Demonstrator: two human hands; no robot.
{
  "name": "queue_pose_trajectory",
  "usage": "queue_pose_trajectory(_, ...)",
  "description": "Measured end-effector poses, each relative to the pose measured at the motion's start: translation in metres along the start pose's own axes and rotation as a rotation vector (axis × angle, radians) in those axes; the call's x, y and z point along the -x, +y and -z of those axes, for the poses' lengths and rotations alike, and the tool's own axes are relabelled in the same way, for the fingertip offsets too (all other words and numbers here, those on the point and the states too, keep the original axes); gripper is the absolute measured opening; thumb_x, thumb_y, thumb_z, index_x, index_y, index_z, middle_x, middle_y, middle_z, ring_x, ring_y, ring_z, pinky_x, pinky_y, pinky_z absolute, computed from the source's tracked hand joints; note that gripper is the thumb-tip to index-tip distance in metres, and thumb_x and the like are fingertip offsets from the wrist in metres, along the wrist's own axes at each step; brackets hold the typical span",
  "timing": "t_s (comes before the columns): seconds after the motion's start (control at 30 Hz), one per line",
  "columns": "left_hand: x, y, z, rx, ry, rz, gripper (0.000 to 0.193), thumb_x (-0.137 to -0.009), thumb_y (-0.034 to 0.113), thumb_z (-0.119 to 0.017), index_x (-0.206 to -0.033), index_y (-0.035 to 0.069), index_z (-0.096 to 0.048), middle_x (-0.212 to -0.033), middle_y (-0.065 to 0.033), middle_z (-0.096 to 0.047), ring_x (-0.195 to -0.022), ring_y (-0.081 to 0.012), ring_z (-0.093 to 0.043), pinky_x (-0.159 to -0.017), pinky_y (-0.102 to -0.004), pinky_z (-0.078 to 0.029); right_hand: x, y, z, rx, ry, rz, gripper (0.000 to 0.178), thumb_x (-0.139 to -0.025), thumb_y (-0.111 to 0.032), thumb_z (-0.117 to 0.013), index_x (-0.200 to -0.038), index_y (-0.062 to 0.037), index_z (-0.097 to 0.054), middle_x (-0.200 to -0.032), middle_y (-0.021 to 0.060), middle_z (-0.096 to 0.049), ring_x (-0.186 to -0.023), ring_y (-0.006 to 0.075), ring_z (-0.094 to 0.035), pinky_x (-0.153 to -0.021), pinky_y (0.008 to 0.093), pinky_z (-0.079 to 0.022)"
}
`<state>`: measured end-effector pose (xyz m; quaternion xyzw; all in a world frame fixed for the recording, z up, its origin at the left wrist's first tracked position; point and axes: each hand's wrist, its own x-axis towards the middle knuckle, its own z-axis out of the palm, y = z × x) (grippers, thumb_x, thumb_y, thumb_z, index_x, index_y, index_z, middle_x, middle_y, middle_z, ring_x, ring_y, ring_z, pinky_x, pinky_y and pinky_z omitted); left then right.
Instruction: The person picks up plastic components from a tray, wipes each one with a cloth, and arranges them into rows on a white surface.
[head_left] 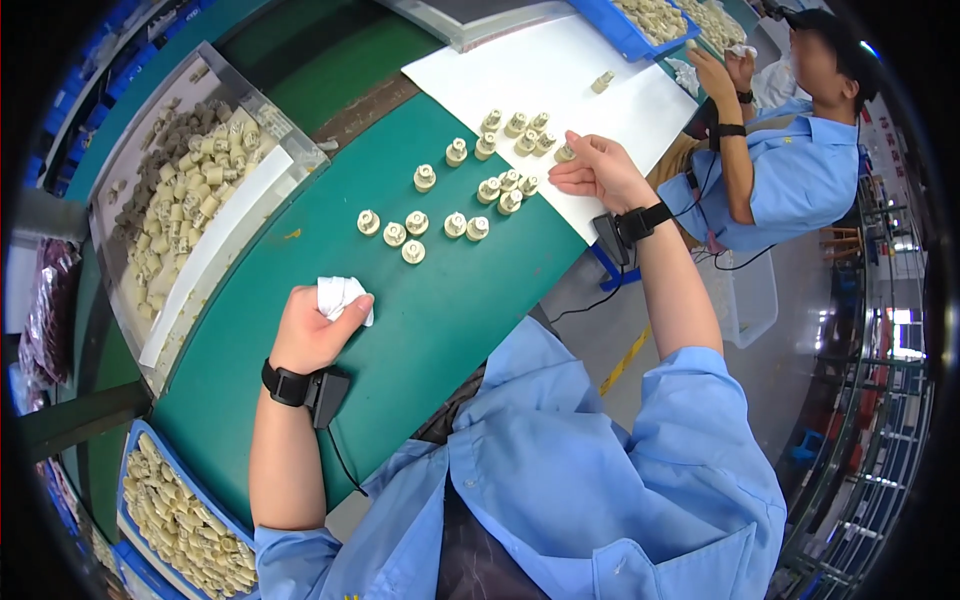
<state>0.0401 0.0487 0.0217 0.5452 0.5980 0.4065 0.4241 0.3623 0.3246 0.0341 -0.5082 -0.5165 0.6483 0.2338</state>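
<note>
A crumpled white cloth [341, 297] is gripped in my left hand [312, 328], its thumb pressed along it, above the green tabletop. My right hand [603, 175] reaches over the edge of the white sheet [630, 120] with fingers stretched and apart. Beside its fingertips is a small cream cylindrical part [565, 153] with a metal top; the fingers partly hide it. Several like parts stand upright to the left of this hand, among them a close cluster [509, 190]. More stand spread out between my hands, including a single cylindrical part [424, 178].
At the left, a clear-walled bin [285, 120] holds many cream and grey pieces. A blue tray [185, 470] of cream pieces sits at lower left, another blue tray [620, 35] at the top. One part [602, 82] stands far on the sheet. A co-worker [800, 170] works at right.
</note>
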Motion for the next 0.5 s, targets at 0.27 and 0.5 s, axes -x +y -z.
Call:
queue_pose_trajectory(0.27, 0.001, 0.0, -0.001, 0.03, 0.025, -0.01, 0.019, -0.089, 0.015, -0.066, -0.075, 0.003, -0.066, -0.065, -0.0012, -0.061, -0.059, -0.0092, -0.053, -0.055, -0.0261, -0.041, 0.036, 0.003, -0.015, -0.12, -0.052, 0.012, 0.047, -0.093, -0.032, -0.063, -0.111, 0.0093, -0.049, -0.092, 0.0252, -0.067, -0.078, 0.0257, -0.071, -0.069, 0.0307, -0.06)
queue_pose_trajectory(0.5, 0.0, 0.0, -0.001, 0.02, -0.003, -0.01, 0.019, -0.089, 0.016, -0.066, -0.075, 0.003, -0.066, -0.066, -0.0021, -0.062, -0.061, -0.0094, -0.054, -0.057, -0.0262, -0.043, 0.036, 0.016, -0.028, -0.021, -0.117, -0.036, 0.058, -0.095, -0.03, -0.06, -0.128, 0.0107, -0.036, -0.092, 0.0267, -0.068, -0.078, 0.0292, -0.072, -0.065, 0.0324, -0.061)
